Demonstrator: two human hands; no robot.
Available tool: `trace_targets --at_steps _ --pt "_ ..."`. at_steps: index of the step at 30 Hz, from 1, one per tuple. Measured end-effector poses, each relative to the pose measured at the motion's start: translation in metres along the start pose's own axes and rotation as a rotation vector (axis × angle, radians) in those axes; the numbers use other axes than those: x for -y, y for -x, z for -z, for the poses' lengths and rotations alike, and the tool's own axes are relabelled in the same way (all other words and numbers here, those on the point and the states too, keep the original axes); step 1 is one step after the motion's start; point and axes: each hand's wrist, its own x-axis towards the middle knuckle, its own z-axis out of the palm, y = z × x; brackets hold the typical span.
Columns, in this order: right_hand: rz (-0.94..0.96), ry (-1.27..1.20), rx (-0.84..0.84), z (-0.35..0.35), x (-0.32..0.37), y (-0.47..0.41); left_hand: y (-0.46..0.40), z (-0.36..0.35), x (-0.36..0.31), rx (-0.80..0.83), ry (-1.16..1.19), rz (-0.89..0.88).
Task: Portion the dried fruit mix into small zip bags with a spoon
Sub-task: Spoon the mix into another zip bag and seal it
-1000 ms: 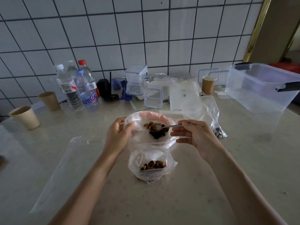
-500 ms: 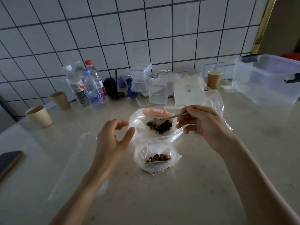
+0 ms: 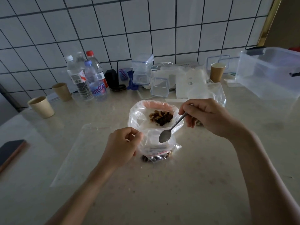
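Between our hands stands the large open bag, its rim rolled down, with a heap of dried fruit mix inside, dark raisins and paler pieces together. Just nearer to us, touching its front, sits the small zip bag; a little fruit shows dark along its bottom, below the red zip line. Our right hand grips the handle of the metal spoon, whose bowl looks empty and hangs over the small bag's mouth. Our left hand has its fingers curled, pinching the small bag's left edge. Left of that hand a flat empty plastic bag lies on the counter. Beyond the hands, against the tiled wall, we see water bottles, two paper cups to the far left, small clear lidded boxes, another paper cup, and a big clear storage tub beyond the right hand.
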Motion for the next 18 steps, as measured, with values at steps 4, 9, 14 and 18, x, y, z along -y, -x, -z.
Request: trace_targets --at_steps 4,9,14,18 --pt "0.062 -0.051 -0.006 0.004 -0.001 0.001 -0.001 0.000 0.002 -0.006 -0.034 -0.012" --pt "-0.028 -0.281 -0.164 -0.001 -0.009 -0.005 -0.008 0.011 0.004 -0.007 -0.007 -0.020" --pt "-0.139 -0.380 -0.315 -0.018 -0.021 -0.015 -0.037 0.014 0.006 -0.249 -0.012 -0.030" --pt "-0.215 -0.372 -0.360 -0.029 -0.030 -0.018 -0.066 0.000 0.007 -0.331 -0.011 -0.055"
